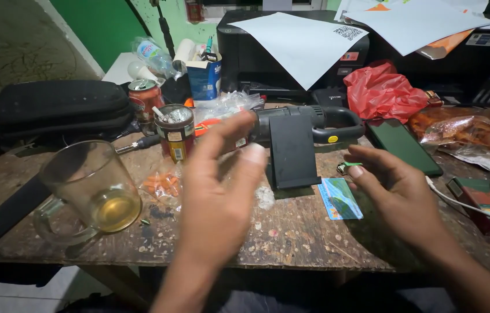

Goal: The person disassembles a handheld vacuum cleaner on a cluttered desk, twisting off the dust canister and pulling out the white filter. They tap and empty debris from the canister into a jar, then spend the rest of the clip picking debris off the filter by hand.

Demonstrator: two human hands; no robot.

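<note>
Above the bench's near edge, left hand (217, 194) raised with fingers loosely spread, gripping nothing, just before a dark flat stand (292, 149) near mid-bench. Toward the right, right hand (398, 194) hovering with fingers gently curled and apart, empty — fingertips just beside a blue card (339, 199). At the near left corner, glass mug (91, 188) with amber liquid — well apart from both hands.

I'm at a cluttered home desk that doubles as a small work corner; my worn wooden table (291, 237) stands against a green wall (103, 23); two black printers (256, 55) sit at the back under loose white sheets (300, 43); a glass mug of tea (91, 188), snack bags (465, 133), a red plastic bag (381, 90) and a black zip case (54, 110) crowd the top.
</note>
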